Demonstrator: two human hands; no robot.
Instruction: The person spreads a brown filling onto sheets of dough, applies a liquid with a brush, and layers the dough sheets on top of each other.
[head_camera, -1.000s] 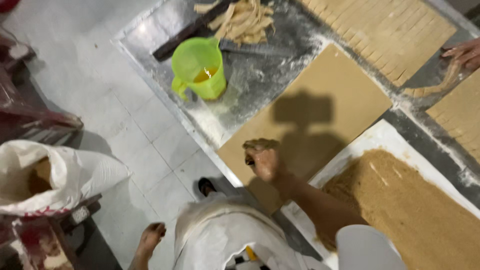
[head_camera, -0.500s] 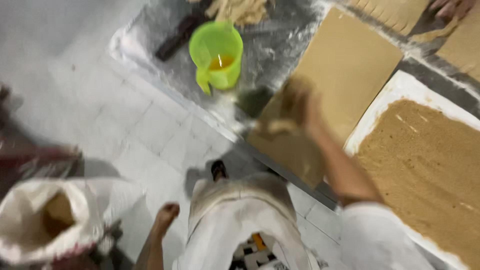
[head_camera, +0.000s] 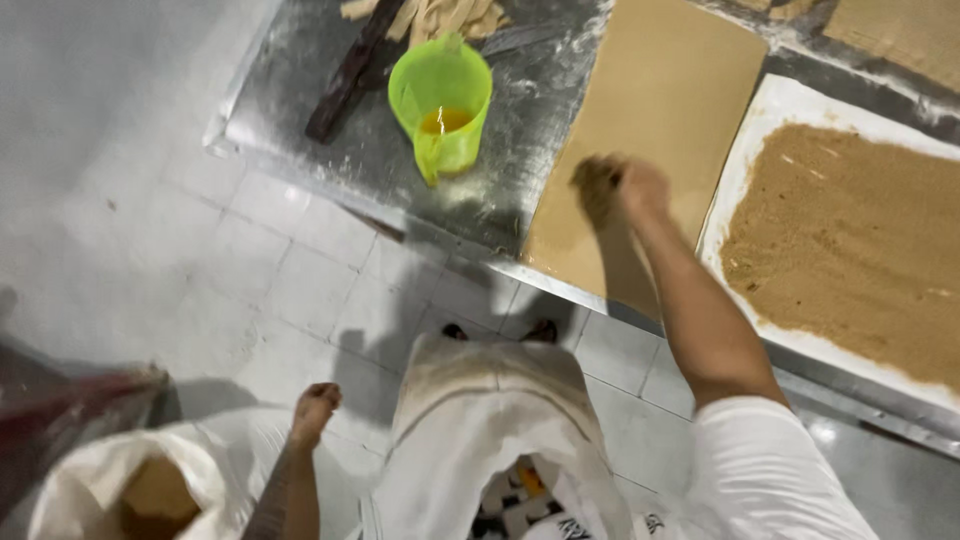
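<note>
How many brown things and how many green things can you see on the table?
Green: 1, the jug.
Brown: 4, the flat dough sheet, the crumb-covered tray, the handful of crumbs in the right hand, and the pile of dough strips.
Total: 5.

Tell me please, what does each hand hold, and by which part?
The right hand is closed around a clump of brown crumbs, gripped from its side. The left hand holds nothing; it hangs near the open sack.
</note>
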